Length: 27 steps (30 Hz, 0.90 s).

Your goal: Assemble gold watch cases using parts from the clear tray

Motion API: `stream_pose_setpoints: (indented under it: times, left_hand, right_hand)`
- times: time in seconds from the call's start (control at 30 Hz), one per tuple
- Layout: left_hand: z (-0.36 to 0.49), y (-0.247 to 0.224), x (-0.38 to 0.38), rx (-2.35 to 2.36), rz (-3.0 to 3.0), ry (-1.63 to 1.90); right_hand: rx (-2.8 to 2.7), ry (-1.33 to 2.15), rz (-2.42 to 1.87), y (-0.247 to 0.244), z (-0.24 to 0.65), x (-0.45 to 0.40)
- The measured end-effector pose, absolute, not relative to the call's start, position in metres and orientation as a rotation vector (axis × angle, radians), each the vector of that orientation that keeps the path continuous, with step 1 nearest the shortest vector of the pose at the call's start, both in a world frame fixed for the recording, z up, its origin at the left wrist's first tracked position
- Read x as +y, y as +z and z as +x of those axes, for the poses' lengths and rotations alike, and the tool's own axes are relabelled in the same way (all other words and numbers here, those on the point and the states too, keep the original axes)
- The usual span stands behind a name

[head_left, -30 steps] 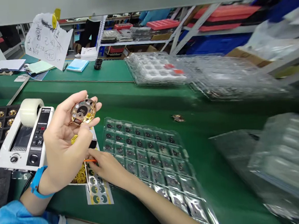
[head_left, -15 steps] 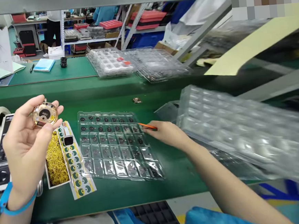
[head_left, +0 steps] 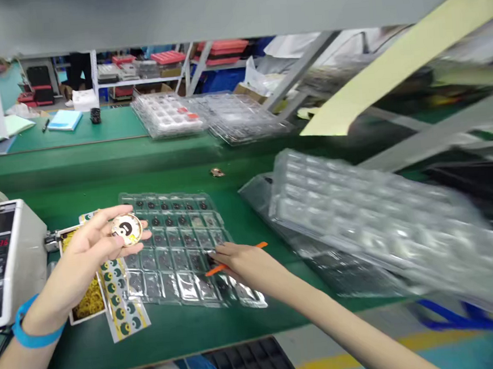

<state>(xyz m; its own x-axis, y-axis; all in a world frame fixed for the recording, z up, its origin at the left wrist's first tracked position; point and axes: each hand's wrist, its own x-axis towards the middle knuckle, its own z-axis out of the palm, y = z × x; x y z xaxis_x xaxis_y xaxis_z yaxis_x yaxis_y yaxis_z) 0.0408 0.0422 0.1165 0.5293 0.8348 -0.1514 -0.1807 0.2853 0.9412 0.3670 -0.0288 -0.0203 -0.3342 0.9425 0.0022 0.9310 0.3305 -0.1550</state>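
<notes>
Up front, the round gold disc point(head_left: 126, 230), with a dark mark on its pale face, sits pinched at its rim in the fingers point(head_left: 104, 218) of the left hand point(head_left: 90, 255), raised just above the near-left corner of the clear blister tray point(head_left: 179, 252). The right hand point(head_left: 247, 267) is closed around an orange stick tool point(head_left: 235, 258), its tip resting over one of the tray's pockets, where small dark parts lie in rows.

Judging by this, the step in hand is picking a small part out of the tray with the tool, to go onto the disc. The next move seems to call for a light, steady touch at the pocket, then bringing tool and disc together without tilting the disc.

Beside the left hand lie a box of yellow rings point(head_left: 86, 293) and a strip of yellow-and-dark stickers point(head_left: 124, 313); a tape dispenser point(head_left: 4, 254) stands further left. Blurred clear trays point(head_left: 360, 215) are stacked to the right on the green tabletop point(head_left: 79, 180).
</notes>
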Motion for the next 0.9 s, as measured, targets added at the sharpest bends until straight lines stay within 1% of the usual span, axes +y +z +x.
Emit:
stream_pose_setpoints:
  times: [0.1,0.23,0.33,0.47,0.67,0.8,0.9]
  left_hand:
    - [0.036,0.116,0.042,0.707,1.061,0.787]
    - [0.033,0.112,0.040,0.670,1.118,0.888]
    - [0.036,0.107,0.040,0.663,1.222,0.989]
    - [0.038,0.103,0.040,0.761,1.361,1.126]
    - [0.035,0.101,0.042,0.946,1.583,1.177]
    - [0.036,0.101,0.042,0.826,1.491,1.109]
    - [0.037,0.101,0.042,0.698,1.367,0.997]
  right_hand:
    - [-2.372,0.140,-1.630,0.014,0.353,-0.015]
    - [-1.820,0.302,-1.320,0.074,0.292,-0.001]
    - [-1.628,0.403,-1.106,0.102,0.238,0.006]
    - [-1.540,0.532,-0.958,0.107,0.198,0.018]
    - [-1.569,0.538,-0.914,0.101,0.197,0.029]
    - [-1.464,0.571,-0.965,0.102,0.205,0.034]
    - [-1.351,0.696,-0.996,0.100,0.211,0.040]
